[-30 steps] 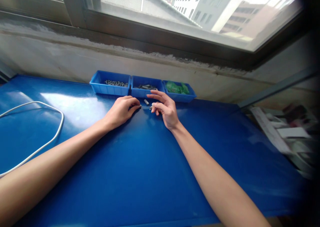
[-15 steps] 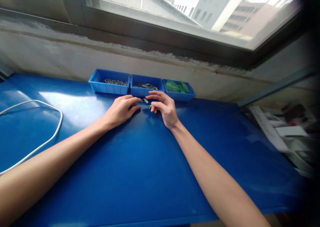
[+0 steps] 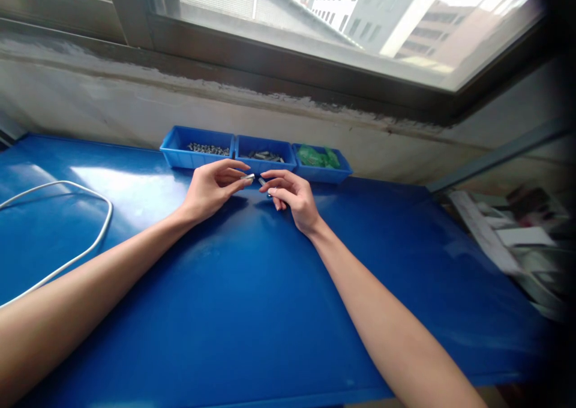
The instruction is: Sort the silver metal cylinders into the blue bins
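My left hand (image 3: 211, 186) pinches a small silvery metal piece (image 3: 248, 177) between thumb and fingers, just above the blue table (image 3: 252, 300). Facing it, my right hand (image 3: 294, 198) has its fingers curled in. A tiny dark, shiny piece (image 3: 269, 195) shows at its thumb and fingertips, too small to name. A second short metal piece (image 3: 261, 181) shows by the right index fingertip; whether the finger touches it I cannot tell. The hands are a small gap apart, in front of the middle bin.
Three blue bins stand along the wall: one with small metal parts (image 3: 207, 149), one with longer metal pieces (image 3: 265, 156), one with a green plastic bag (image 3: 317, 157). A white cable (image 3: 105, 222) curves across the table's left. Papers (image 3: 524, 236) lie at right beyond the table.
My left hand has closed on a metal piece and lifted it slightly from the table. My right hand has shifted a little, its fingers drawn closer together.
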Demonstrator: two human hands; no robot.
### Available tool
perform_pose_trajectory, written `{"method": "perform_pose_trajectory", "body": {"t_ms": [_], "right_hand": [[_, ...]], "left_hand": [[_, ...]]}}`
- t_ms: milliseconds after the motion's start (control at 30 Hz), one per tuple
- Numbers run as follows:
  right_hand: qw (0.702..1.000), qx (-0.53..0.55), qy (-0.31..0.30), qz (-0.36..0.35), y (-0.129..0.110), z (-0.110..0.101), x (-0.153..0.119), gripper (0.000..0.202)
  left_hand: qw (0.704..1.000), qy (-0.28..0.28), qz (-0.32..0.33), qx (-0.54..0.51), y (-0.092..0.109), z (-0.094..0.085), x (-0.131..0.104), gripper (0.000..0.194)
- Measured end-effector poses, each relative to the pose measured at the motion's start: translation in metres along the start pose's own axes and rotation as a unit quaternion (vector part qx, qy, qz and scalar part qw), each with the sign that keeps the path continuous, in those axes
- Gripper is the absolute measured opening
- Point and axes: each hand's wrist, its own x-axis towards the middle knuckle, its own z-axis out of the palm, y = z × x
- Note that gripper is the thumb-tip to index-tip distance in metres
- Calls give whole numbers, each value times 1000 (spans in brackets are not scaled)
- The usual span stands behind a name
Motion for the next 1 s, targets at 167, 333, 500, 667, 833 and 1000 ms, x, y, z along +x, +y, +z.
{"method": "perform_pose_trajectory", "body": {"t_ms": [167, 333, 500, 667, 833, 1000], "right_hand": [[997, -1, -71, 1, -6, 2, -3, 44], [997, 26, -78, 2, -6, 1, -2, 37], [999, 32, -17, -23, 2, -4, 1, 44], [999, -5, 22, -37, 7, -7, 5, 64], [998, -51, 20, -42, 8, -5, 6, 69], [995, -56, 58, -56, 5, -5, 3, 59]], "left_hand": [[999, -40, -1, -5, 9, 0, -3, 60], [998, -67, 1, 15, 10, 0, -4, 69], [986, -58, 65, 140, 2, 3, 0, 48], [895, -182, 205, 353, -3, 7, -3, 46], [840, -292, 196, 413, 2, 9, -7, 54], [852, -293, 194, 389, 3, 9, -5, 51]]}}
